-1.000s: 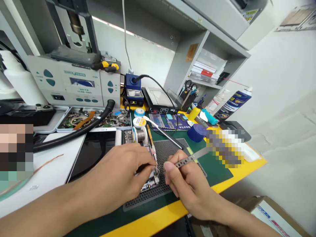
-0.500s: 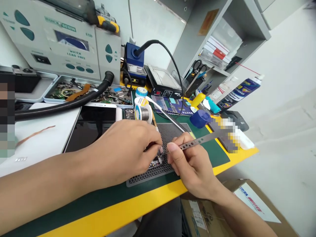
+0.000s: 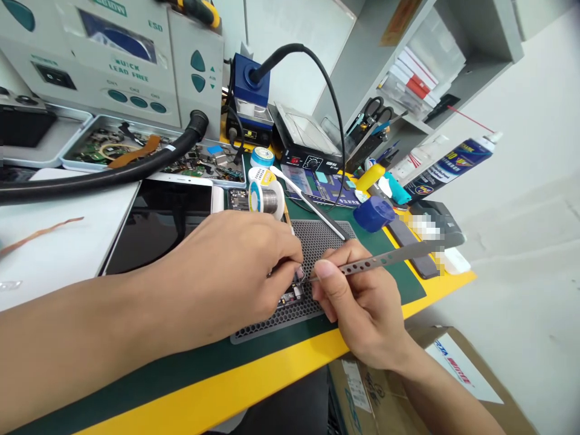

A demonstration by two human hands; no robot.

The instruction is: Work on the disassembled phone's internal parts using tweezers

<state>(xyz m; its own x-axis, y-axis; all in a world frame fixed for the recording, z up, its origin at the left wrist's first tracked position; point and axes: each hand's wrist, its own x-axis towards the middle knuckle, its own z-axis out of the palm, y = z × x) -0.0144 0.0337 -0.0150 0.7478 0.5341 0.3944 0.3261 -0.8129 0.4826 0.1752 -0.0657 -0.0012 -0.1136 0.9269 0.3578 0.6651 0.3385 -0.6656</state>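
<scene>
A small circuit board (image 3: 290,297) lies on a grey perforated mat (image 3: 312,241) on the green bench mat. My left hand (image 3: 231,272) is curled over the board, its fingertips pinched on the board's upper edge. My right hand (image 3: 362,302) pinches metal tweezers (image 3: 385,258) with holes along their length. The tweezer tips meet the board right beside my left fingertips. What sits between the tips is too small to make out.
A solder spool (image 3: 267,199) and a white-handled tool (image 3: 308,202) lie just behind the mat. A white phone (image 3: 158,223), a parts tray (image 3: 136,154), a black hose (image 3: 113,178), a grey rework station (image 3: 113,54), a blue soldering stand (image 3: 249,103) and a cardboard box (image 3: 453,374) surround the work.
The view has dropped and moved closer to the bench. Both hands stay on the board, and the tweezers have tilted a little flatter.
</scene>
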